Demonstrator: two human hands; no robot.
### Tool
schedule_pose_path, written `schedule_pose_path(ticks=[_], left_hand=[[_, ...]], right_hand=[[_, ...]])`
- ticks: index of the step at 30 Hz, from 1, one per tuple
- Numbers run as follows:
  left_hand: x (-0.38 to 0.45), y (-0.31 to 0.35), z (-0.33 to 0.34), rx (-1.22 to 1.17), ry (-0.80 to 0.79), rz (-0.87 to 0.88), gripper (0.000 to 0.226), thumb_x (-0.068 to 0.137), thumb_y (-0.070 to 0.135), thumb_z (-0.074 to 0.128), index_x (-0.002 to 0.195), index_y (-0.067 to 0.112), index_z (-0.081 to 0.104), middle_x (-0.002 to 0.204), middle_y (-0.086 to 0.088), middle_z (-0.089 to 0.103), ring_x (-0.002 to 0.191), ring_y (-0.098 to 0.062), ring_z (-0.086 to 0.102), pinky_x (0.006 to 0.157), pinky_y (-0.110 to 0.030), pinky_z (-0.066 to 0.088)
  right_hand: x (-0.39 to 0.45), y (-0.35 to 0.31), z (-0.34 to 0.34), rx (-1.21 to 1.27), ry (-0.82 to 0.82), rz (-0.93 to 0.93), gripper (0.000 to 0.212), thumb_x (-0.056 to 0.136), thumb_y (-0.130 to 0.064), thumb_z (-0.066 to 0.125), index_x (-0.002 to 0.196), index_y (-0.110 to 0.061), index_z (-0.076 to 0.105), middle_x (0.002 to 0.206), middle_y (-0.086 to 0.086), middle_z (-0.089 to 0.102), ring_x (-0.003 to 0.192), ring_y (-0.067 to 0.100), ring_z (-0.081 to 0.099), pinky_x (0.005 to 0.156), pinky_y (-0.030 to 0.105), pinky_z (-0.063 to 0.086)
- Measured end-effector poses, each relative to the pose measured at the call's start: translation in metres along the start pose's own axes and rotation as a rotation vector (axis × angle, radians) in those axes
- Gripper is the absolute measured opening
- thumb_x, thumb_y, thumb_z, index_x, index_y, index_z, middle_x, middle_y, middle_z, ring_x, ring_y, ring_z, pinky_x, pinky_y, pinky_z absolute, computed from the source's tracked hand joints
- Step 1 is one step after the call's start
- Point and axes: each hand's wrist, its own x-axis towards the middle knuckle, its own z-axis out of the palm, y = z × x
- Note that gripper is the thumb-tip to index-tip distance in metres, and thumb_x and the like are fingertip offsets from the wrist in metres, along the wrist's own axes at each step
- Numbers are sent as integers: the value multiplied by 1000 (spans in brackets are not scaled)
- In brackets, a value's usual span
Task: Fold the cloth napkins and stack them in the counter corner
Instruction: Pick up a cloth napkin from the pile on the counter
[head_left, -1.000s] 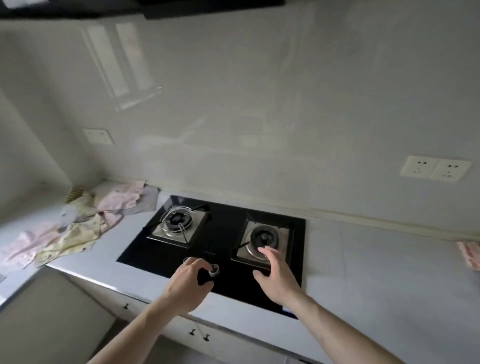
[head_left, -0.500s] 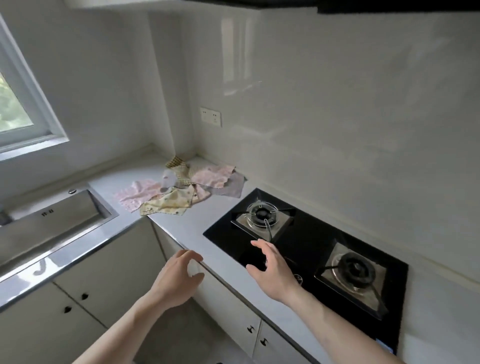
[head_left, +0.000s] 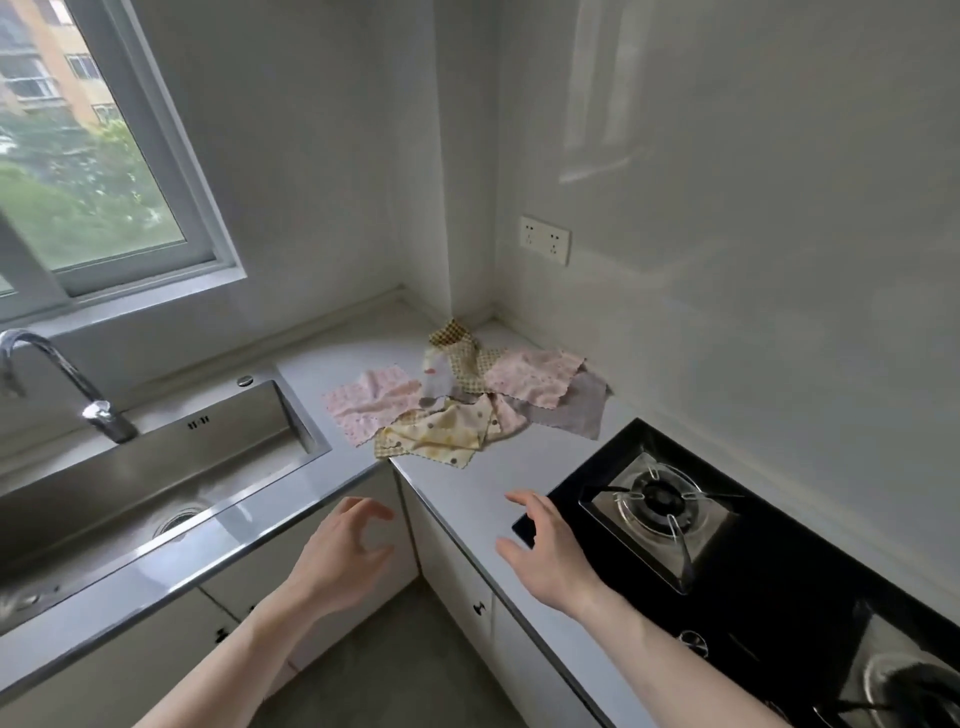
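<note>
Napkins: about six, unfolded, heaped beyond both hands.
Left hand: loosely curled, empty.
Right hand: spread, empty.
Writing: none legible.

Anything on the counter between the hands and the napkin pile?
Nothing visible. Bare counter lies between both hands, left hand and right hand, and the napkins; the stove sits off to the right.

— Far left? Saw a window with greenery outside, above a steel sink and tap.
— And right? Noted pale walls, a double socket, a black gas hob; white cabinets and grey floor near.
</note>
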Motion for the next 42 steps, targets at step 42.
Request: schedule_pose_path(ticks=[42], left_hand=[[424,-258,25,29,-145,315,22,75,37,63,96,41,59,104,21,54,101,-9,56,91,-37,49]], right_hand=[[352,28,163,-120,175,234,43,92,-28,66,131,-40,50,130,-31,43,129,-1,44,106,20,38]])
